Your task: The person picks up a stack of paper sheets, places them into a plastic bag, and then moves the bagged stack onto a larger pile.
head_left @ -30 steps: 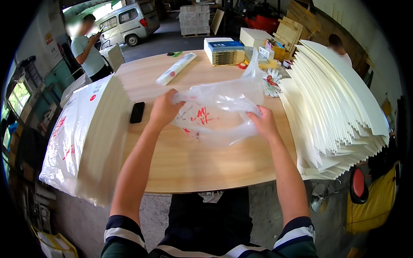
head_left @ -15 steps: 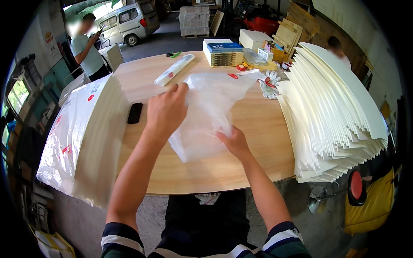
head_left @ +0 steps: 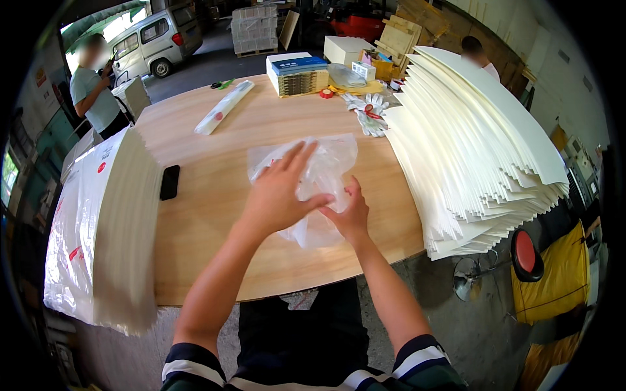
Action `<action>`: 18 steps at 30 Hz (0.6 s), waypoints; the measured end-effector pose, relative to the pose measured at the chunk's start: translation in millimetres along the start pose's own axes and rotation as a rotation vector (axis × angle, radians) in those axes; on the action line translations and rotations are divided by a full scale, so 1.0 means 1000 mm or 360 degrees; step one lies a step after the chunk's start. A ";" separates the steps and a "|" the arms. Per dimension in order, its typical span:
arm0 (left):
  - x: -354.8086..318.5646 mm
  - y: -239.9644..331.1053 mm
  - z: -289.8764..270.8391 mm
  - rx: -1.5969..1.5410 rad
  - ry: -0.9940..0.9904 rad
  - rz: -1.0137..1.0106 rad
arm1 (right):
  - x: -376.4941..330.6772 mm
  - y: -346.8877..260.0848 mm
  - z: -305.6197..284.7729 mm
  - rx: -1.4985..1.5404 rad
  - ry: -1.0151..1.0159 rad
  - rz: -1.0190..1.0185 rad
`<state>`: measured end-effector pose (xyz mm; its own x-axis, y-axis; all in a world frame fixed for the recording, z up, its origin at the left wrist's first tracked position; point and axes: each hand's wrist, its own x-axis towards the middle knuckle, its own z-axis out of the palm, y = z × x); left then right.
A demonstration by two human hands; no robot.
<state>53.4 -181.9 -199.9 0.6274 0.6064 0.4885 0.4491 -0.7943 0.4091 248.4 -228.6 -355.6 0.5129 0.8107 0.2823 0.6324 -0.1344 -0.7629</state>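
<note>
A crumpled, translucent plastic bag (head_left: 336,153) lies bunched up on the wooden table (head_left: 212,244) in front of me. Over its left side is my left hand (head_left: 283,189), open, with fingers spread and the palm toward the bag. My right hand (head_left: 350,212) is cupped at the bag's right side, thumb and fingers apart. The two thumbs come close together over the plastic. Parts of the bag are hidden beneath my left hand.
A tall stack of white sheets (head_left: 476,163) stands at the right; a plastic-wrapped stack (head_left: 75,228) is at the left beside a black phone (head_left: 169,182). Farther back are a plastic roll (head_left: 225,107), gloves (head_left: 370,114), red tape (head_left: 327,94) and a box of booklets (head_left: 297,75). Two people are nearby.
The bag, held up and stretched between my hands before, is now lower and bunched up. My left hand has let go and spread its fingers; my hands have come together. The view has shifted right.
</note>
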 end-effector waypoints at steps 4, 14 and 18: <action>-0.009 -0.089 0.026 -0.0740 0.0293 -0.0152 | 0.009 0.007 0.014 -0.0100 0.0120 -0.0051; -0.088 -0.252 0.167 -0.0828 -0.0288 -0.0667 | 0.005 0.025 0.038 0.0253 0.0182 -0.0003; -0.085 -0.230 0.171 0.0222 -0.0236 -0.0414 | -0.022 0.053 0.001 0.0560 0.0469 0.0160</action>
<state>5.7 -56.7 -467.8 0.5612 0.7858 0.2599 0.6828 -0.6170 0.3912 270.4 -252.8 -402.6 0.7366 0.6005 0.3110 0.3619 0.0384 -0.9314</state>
